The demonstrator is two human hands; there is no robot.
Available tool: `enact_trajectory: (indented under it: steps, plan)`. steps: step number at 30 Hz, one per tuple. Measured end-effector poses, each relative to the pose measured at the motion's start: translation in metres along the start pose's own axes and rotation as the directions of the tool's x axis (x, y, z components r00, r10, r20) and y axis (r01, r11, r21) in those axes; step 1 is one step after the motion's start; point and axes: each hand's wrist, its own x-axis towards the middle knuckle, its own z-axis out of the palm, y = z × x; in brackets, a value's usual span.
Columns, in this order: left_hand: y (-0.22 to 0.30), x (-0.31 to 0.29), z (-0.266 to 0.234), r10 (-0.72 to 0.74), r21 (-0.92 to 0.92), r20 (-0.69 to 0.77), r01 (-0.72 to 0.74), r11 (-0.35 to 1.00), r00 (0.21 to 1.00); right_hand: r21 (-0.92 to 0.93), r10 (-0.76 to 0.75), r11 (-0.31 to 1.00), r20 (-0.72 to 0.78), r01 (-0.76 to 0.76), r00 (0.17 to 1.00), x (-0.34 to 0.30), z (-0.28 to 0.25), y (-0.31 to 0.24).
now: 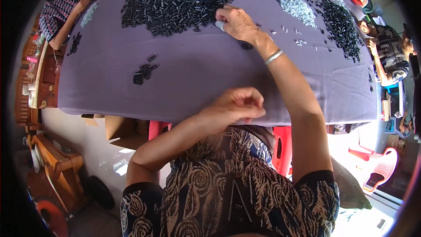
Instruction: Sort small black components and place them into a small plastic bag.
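Note:
My right hand [237, 23] reaches to the right edge of a large heap of small black cylindrical pieces [175, 0]. Its fingers are bent and pressed together; what they hold, if anything, is hidden against the dark pieces. A whitish wrap [220, 25] shows at the thumb, and a silver bracelet [274, 56] circles the wrist. My left hand [241, 104] hovers over the near table edge with fingers curled towards the thumb. Anything within that pinch is too small to make out. A small group of black pieces [142, 73] lies on the cloth to the left.
A purple-grey cloth [184, 92] covers the table. At the right are a pile of small silvery pieces [296, 9] and another black pile [342, 30]. People sit at the left and right sides. Red plastic chairs [283, 147] and a cardboard box [125, 131] stand below the table edge.

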Motion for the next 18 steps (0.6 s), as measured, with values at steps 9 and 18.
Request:
enact_trajectory:
  steps: [9, 18]
  plan:
    - [0.033, -0.021, -0.057, 0.175, 0.322, -0.334, -0.063, 0.945, 0.926, 0.077, 0.101, 0.991, 0.090, -0.108, 0.991, -0.052, -0.039, 0.022]
    - [0.056, -0.015, -0.076, 0.368, 0.571, -0.362, -0.109, 0.814, 0.856, 0.612, 0.392, 0.775, -0.265, -0.161, 0.881, -0.079, -0.080, 0.041]
